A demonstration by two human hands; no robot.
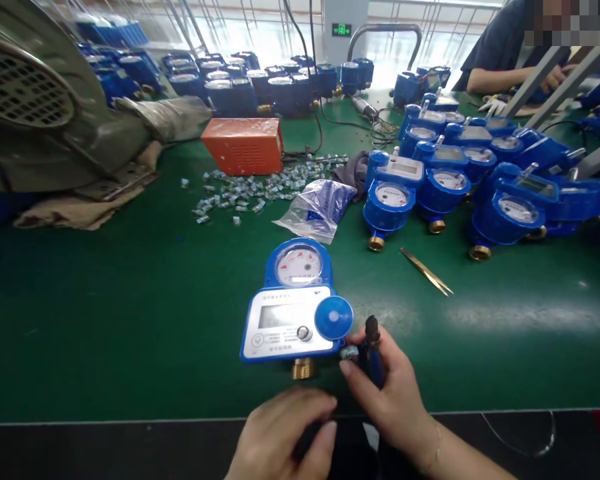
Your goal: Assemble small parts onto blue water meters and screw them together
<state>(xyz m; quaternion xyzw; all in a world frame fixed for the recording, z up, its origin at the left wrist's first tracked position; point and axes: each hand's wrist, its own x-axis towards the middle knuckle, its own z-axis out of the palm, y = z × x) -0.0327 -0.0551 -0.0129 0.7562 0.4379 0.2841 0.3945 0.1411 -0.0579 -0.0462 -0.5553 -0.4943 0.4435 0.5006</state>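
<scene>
Your right hand (393, 390), right of centre in the lower frame, pinches a small pale piece (350, 353) and also carries blue-handled cutters (375, 357), tip upward. Just left of it, the blue water meter (293, 313) lies on the green counter (130, 320). Your left hand (285, 430), at bottom centre, is curled; I cannot tell whether it grips anything. Golden tweezers (427, 272) lie right of centre.

Pale pillar (353, 50), lit green exit sign (341, 29) on its face. Thin metal rails (443, 5) on either side of pillar, bright pale ground (273, 33) beyond; window or floor, cannot tell. Curved metal tube (387, 28) just right of pillar. Green tabletop (130, 320) in front of pillar, soft light streaking its surface. Grey struts (536, 81) slanting, well right of pillar.
</scene>
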